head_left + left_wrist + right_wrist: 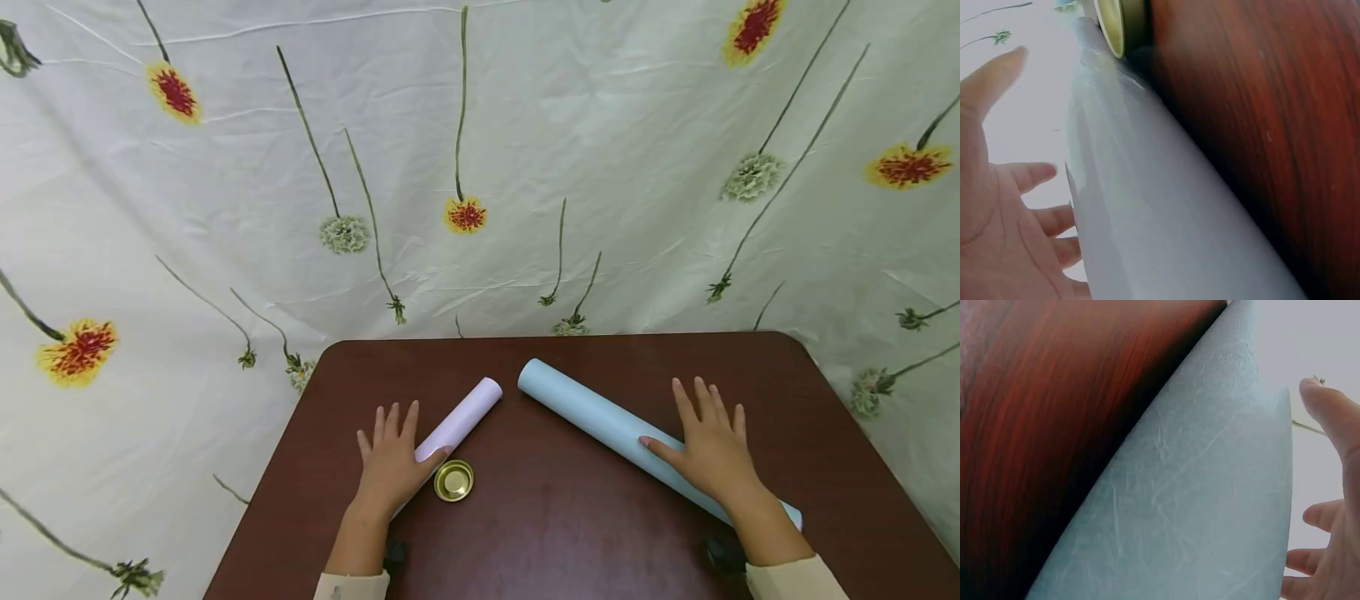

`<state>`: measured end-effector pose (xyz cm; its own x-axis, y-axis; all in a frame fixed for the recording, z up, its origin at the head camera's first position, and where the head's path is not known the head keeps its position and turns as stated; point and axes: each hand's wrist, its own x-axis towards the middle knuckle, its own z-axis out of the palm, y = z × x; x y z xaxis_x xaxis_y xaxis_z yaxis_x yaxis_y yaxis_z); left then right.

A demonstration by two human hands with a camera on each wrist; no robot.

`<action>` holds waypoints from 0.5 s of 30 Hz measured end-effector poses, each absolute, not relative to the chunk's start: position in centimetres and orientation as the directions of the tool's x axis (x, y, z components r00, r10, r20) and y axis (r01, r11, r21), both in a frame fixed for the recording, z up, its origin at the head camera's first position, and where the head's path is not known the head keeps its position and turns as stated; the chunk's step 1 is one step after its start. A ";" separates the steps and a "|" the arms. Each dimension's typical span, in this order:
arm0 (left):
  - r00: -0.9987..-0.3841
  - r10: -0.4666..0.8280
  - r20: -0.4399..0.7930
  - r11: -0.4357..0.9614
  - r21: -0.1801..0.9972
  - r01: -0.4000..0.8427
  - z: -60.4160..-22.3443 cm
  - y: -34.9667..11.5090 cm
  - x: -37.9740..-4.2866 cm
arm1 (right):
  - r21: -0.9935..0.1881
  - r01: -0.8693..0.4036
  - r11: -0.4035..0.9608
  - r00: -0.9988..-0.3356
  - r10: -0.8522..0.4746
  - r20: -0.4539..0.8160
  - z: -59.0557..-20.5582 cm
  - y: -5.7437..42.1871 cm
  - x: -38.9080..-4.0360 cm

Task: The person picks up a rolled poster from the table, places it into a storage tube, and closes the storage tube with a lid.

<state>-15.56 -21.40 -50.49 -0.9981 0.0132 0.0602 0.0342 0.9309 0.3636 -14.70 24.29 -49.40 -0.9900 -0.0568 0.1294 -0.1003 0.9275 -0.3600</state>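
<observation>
Flowered cloth (pixel 637 125) is hung behind a table (pixel 570 533). Head view: a white roll (pixel 461 417) is overlapped by the left hand (pixel 392 462), a blue roll (pixel 600 413) by the right hand (pixel 712 454), fingers (pixel 705 404) spread, nothing gripped. Left wrist: fingers are seen beside the white roll. Right wrist: beside the blue.

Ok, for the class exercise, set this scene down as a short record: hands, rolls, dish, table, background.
Left hand: spread, over lilac roll
Right hand: spread, over blue roll
Roll layout: slanted, far ends closer together
Dish: gold, round, beside lilac roll
Table: brown, rounded far corners
Background: pale cloth, flower pattern
</observation>
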 end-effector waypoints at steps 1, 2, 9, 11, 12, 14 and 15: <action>-0.998 0.017 0.060 0.929 0.368 0.038 -50.5 -21.4 -15.5 | -0.358 -0.106 0.928 -0.990 -0.066 0.122 -49.4 24.2 -14.7; -0.998 0.020 0.056 0.926 0.375 0.040 -50.5 -21.3 -15.4 | -0.356 -0.112 0.928 -0.991 -0.076 0.114 -49.4 24.1 -14.7; -0.999 0.032 0.019 0.910 0.414 0.037 -51.1 -21.1 -15.3 | -0.343 -0.173 0.923 -0.984 -0.148 0.100 -49.9 23.1 -14.4; -0.999 0.037 0.009 0.906 0.421 0.038 -51.2 -21.1 -15.3 | -0.350 -0.182 0.919 -0.983 -0.157 0.099 -50.2 22.8 -14.3; -0.999 0.042 0.006 0.905 0.424 0.041 -51.3 -21.1 -15.4 | -0.353 -0.185 0.917 -0.982 -0.158 0.104 -50.4 22.6 -14.3; -0.998 0.055 0.008 0.902 0.428 0.054 -51.5 -21.1 -15.4 | -0.359 -0.183 0.915 -0.982 -0.155 0.104 -50.8 22.4 -14.3; -0.998 0.062 0.011 0.901 0.429 0.060 -51.5 -21.1 -15.4 | -0.361 -0.182 0.915 -0.983 -0.156 0.101 -50.9 22.3 -14.3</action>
<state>-15.41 -21.09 -51.48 -0.9980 0.0618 0.0106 0.0603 0.9013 0.4291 -14.28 22.34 -50.95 -0.9826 -0.1559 0.1009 -0.1821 0.9148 -0.3605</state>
